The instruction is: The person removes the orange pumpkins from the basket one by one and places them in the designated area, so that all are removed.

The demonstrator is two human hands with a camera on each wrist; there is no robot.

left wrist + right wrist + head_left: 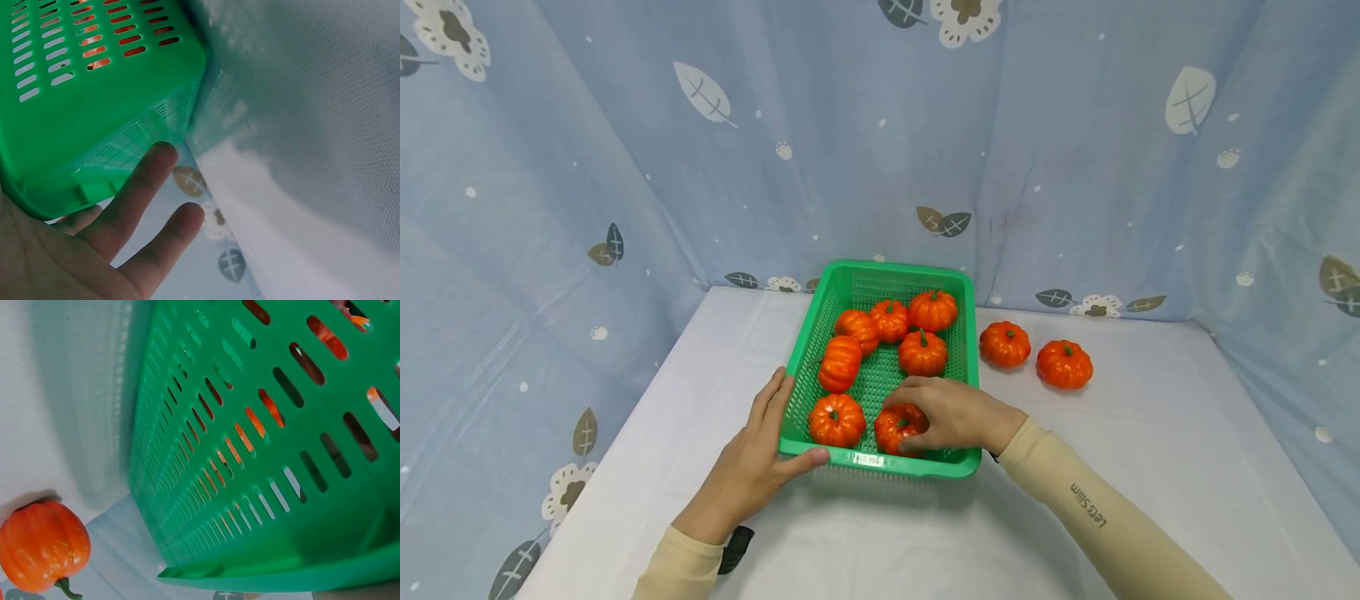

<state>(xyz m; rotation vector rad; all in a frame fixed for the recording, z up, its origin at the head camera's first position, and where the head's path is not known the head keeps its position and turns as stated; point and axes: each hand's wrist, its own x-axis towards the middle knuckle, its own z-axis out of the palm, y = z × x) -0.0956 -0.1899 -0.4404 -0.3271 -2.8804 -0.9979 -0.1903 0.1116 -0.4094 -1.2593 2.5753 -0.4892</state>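
A green plastic basket (814, 340) with slotted walls stands on the white table, several small orange pumpkins in it. Inside its near right corner my right hand (951, 414) grips one pumpkin (897, 427), fingers over its top and side. My left hand (752, 461) rests at the near left corner, thumb along the rim and the other fingers straight beside the outer wall. The left wrist view shows those extended fingers (134, 187) by the green wall (125, 81). In the right wrist view the basket wall (206, 550) hides the right hand's grip.
Two more pumpkins, one nearer the basket (1004, 344) and one farther right (1064, 364), sit on the table (1157, 467) beyond the basket's right side. A blue patterned curtain (850, 150) hangs behind the table and along both sides.
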